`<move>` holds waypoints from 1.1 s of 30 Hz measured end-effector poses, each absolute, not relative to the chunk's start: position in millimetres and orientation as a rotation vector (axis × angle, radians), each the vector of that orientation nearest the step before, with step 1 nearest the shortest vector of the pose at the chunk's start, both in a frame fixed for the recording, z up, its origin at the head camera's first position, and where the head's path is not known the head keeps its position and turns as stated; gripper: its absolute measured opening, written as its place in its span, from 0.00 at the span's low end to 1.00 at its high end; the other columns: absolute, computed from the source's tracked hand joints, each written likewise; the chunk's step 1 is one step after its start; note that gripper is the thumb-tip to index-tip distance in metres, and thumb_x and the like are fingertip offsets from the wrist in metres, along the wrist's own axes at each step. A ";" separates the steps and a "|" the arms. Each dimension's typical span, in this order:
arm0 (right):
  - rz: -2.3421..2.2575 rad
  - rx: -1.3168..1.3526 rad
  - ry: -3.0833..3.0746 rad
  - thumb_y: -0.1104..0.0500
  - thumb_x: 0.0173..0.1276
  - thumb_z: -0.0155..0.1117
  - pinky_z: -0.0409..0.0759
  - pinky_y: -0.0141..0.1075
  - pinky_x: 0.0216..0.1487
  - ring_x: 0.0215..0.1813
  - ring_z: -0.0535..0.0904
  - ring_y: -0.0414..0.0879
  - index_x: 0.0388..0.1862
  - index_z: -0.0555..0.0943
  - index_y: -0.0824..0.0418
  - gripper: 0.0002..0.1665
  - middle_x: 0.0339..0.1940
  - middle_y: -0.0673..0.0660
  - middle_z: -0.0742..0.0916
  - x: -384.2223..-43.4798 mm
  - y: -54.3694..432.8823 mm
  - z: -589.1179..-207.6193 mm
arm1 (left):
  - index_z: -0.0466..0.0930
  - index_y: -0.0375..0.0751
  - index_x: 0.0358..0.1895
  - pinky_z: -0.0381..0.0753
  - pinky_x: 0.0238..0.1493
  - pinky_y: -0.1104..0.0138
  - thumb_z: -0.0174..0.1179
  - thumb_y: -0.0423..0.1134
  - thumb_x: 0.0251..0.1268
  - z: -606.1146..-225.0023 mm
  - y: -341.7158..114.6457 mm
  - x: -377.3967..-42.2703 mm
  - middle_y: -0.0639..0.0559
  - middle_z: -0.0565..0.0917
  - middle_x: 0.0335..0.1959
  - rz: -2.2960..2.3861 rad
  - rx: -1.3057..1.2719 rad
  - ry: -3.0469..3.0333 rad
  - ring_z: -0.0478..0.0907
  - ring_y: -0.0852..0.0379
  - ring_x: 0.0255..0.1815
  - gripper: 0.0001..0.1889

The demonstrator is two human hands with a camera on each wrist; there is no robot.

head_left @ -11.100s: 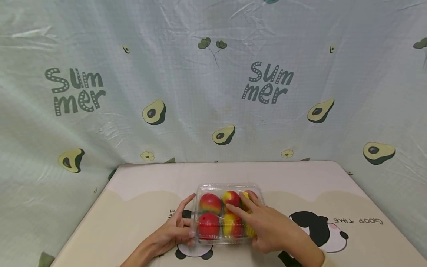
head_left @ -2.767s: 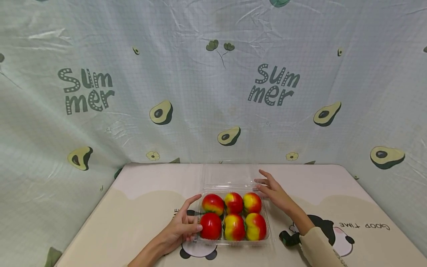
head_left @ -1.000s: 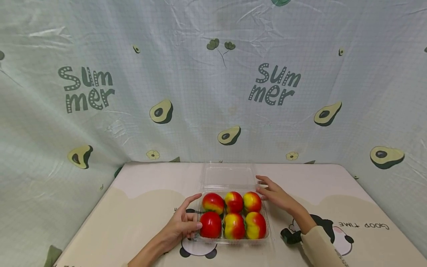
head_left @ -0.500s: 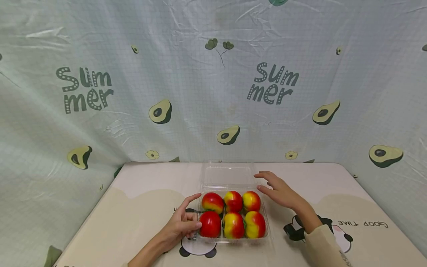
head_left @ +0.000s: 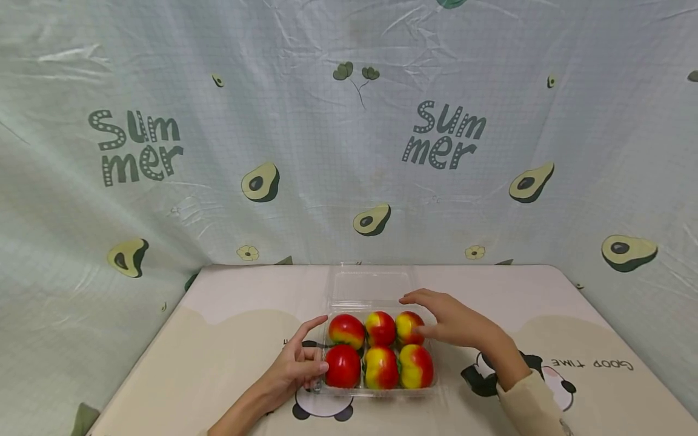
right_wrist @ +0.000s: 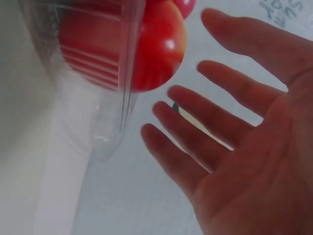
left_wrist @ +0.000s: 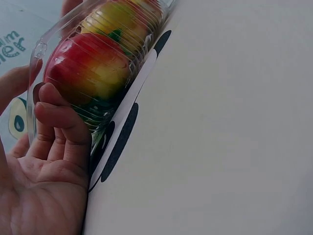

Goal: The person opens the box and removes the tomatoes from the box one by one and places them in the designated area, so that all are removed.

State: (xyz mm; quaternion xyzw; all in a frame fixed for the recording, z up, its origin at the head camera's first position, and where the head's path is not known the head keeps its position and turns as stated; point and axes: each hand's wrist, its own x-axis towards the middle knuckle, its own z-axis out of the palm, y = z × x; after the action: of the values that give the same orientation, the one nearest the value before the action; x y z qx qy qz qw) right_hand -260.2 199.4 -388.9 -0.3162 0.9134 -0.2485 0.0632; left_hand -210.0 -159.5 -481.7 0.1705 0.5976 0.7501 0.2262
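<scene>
A clear plastic clamshell box [head_left: 382,392] holds several round red-and-yellow fruits in two rows; their exact kind is unclear. Its lid [head_left: 373,287] lies folded back behind it. My left hand [head_left: 288,369] grips the box's left edge, thumb at the rim and index finger stretched along the side. In the left wrist view, its other fingers bend against the box wall. Over the back right fruit [head_left: 406,324] hovers my right hand [head_left: 458,320], thumb and fingers spread. The right wrist view shows the right palm [right_wrist: 264,176] holding nothing, with a gap to the red fruit [right_wrist: 164,46].
The box sits mid-table on a pale cloth [head_left: 218,363] with panda prints [head_left: 556,387]. Behind the table hangs a light curtain [head_left: 305,121] printed with avocados and lettering.
The lid was closed over the fruits in the oldest frame and now lies open. My right hand has left the lid's right side and moved left over the back right fruit. The left hand stays put.
</scene>
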 end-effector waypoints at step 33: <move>-0.639 -1.026 2.790 0.60 0.59 0.79 0.84 0.52 0.60 0.59 0.81 0.52 0.58 0.84 0.50 0.26 0.57 0.53 0.84 -257.9 188.7 -395.4 | 0.40 0.50 0.83 0.74 0.25 0.74 0.60 0.31 0.69 -481.2 -159.7 -210.9 0.59 0.77 0.24 2.074 0.451 1.620 0.71 0.63 0.21 0.47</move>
State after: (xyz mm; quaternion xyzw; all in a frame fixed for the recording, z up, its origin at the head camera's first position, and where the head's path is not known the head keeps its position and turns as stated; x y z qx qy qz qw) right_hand -257.9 188.7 -395.4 -0.3370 0.9164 -0.2100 0.0506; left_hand -210.9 -159.7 -481.2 0.1641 0.5899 0.7553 0.2335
